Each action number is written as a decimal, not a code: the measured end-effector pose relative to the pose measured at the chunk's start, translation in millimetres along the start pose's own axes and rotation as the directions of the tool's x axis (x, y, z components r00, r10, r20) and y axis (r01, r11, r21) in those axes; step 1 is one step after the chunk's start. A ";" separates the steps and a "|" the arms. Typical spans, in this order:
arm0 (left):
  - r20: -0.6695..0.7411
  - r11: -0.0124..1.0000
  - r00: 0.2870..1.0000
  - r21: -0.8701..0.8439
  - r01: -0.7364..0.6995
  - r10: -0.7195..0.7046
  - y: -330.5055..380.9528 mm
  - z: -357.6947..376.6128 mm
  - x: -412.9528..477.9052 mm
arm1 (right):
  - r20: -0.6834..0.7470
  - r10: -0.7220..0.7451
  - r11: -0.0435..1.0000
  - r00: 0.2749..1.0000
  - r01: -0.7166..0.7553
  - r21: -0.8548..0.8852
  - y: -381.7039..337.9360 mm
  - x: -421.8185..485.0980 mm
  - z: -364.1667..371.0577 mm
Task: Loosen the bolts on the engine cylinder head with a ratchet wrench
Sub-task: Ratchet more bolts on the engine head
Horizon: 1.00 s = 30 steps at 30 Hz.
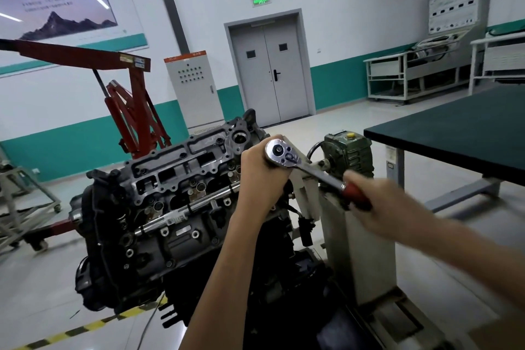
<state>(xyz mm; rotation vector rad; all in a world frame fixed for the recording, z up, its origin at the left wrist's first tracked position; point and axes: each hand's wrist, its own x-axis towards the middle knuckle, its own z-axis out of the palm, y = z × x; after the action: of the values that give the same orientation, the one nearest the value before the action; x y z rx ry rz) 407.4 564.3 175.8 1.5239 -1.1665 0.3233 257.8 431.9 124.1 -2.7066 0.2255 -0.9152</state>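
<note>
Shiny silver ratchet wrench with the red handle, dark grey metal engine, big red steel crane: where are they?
Shiny silver ratchet wrench with red handle [283,153]: head view, on its round head.
Dark grey metal engine [181,167]: head view, on its top face.
Big red steel crane [135,85]: head view, on its upright post.

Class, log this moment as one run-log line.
left hand: holds ratchet wrench at its head | right hand: grips red handle, blurred | bolt on cylinder head: hidden
</note>
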 end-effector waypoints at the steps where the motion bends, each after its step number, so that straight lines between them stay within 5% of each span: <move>1: 0.010 1.000 1.000 0.007 0.003 -0.003 1.2 -1.0 0.2 | 0.000 -0.059 0.993 0.998 0.059 -0.103 8.9 13.9 -18.4; 4: 0.045 1.000 0.999 0.020 0.010 -0.011 4.2 -4.3 0.9 | 0.004 -0.153 0.930 0.988 0.145 -0.339 18.0 53.3 -58.2; 7: 0.033 1.000 0.999 0.021 -0.004 0.003 2.3 -5.4 -1.2 | -0.009 -0.154 0.932 0.988 0.142 -0.333 14.9 51.5 -57.6; 12: -0.095 0.994 0.989 -0.006 -0.111 0.110 -1.0 7.1 -13.1 | -0.015 0.085 0.988 0.996 -0.083 0.131 -18.8 -10.0 4.4; 17: -0.119 0.995 0.991 -0.066 -0.075 0.067 -1.8 13.7 -9.0 | -0.088 0.304 0.812 0.948 -0.210 0.545 -83.8 -36.0 67.8; 19: -0.094 0.995 0.993 -0.062 -0.073 0.067 -3.5 12.7 -8.0 | -0.077 0.320 0.783 0.944 -0.218 0.583 -85.0 -36.0 73.6; 25: -0.048 0.999 0.998 -0.038 -0.028 0.026 -1.5 9.3 -3.0 | 0.033 0.019 0.992 0.999 -0.023 0.121 -5.8 -8.9 4.8; 30: 0.018 0.999 1.000 -0.044 -0.011 0.012 1.2 3.3 -0.6 | 0.032 -0.184 0.929 0.982 0.184 -0.322 25.4 55.3 -61.8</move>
<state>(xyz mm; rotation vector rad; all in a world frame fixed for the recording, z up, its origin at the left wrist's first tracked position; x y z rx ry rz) 404.9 561.9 175.1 1.4847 -1.1898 0.2906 262.0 382.0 195.0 -3.0753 0.1326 -1.0058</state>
